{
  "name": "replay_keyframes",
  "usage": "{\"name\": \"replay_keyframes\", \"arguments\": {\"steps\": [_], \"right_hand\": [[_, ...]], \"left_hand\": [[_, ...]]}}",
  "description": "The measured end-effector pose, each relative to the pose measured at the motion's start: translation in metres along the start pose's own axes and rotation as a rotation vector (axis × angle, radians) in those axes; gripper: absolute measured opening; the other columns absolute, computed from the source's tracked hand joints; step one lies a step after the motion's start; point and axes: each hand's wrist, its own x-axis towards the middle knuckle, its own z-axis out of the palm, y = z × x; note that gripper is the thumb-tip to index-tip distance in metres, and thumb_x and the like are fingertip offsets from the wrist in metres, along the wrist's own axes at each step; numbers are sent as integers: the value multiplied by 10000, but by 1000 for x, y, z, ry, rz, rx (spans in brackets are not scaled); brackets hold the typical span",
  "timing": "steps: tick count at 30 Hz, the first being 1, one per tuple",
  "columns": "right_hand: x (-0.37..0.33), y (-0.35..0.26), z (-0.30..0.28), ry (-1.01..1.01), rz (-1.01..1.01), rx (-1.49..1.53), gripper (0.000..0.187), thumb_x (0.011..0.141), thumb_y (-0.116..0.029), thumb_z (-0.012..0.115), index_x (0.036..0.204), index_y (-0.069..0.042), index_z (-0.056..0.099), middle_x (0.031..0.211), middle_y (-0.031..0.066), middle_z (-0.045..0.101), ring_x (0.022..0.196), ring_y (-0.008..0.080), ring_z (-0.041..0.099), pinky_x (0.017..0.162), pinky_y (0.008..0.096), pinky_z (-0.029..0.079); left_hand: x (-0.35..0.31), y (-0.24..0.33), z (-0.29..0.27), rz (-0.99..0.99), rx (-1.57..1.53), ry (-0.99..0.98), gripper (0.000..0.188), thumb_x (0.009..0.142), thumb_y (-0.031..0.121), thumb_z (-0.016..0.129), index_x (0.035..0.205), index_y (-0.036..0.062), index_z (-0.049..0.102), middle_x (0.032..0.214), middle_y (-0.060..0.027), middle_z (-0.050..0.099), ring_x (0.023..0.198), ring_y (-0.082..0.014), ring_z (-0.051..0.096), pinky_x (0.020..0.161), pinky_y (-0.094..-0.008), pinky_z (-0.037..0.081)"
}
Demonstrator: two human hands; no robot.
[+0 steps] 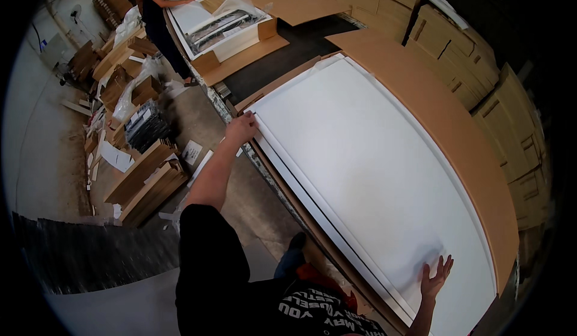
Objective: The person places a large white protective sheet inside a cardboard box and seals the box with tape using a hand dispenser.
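Observation:
A large white panel lies flat on brown cardboard, running from the far left toward the near right. My left hand is at its far left corner, fingers curled and closed on the edge there. A long white strip or rim runs along the panel's near edge, with a dark gap beside it. Over the panel's near right part, my right hand is open with its fingers spread and casts a shadow on the white surface. Whether its fingertips touch the panel is hard to tell.
Brown cardboard flaps stretch along the far side. Stacked cartons stand behind. Farther along the line, a co-worker reaches over an open carton with wrapped parts. Cardboard pieces and plastic litter the floor at left.

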Motion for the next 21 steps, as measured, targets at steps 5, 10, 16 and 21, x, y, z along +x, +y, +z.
{"name": "replay_keyframes", "arguments": {"steps": [5, 10, 16, 21], "right_hand": [[4, -23, 23, -19, 33, 56, 541, 817, -229, 647, 1258, 56, 517, 1413, 303, 344, 1322, 485, 296, 1057, 550, 295], [42, -91, 42, 26, -165, 250, 539, 806, -230, 656, 1229, 76, 524, 1403, 308, 350, 1321, 476, 298, 1050, 549, 302], [55, -147, 48, -89, -318, 30, 650, 850, -374, 592, 1333, 32, 437, 1450, 256, 312, 1352, 461, 243, 1082, 576, 207], [47, -149, 46, -129, -323, -22, 707, 870, -452, 528, 1396, -7, 367, 1480, 232, 275, 1368, 458, 212, 1089, 586, 172]], "left_hand": [[-12, 26, -34, 42, 181, -265, 470, 881, 423, 438, 1339, 325, 476, 1548, -17, 202, 1325, -290, 386, 1058, -619, 262], [9, 9, -29, 99, 174, -415, 518, 865, 415, 471, 1379, 369, 426, 1559, -41, 163, 1340, -294, 369, 1041, -626, 267], [-26, 85, -69, -110, 609, -480, 491, 869, 384, 453, 1359, 407, 445, 1572, -47, 104, 1331, -278, 385, 1014, -520, 329], [-25, 76, -81, -118, 517, -509, 503, 871, 396, 478, 1364, 298, 464, 1513, -83, 274, 1276, -294, 451, 997, -497, 366]]}}
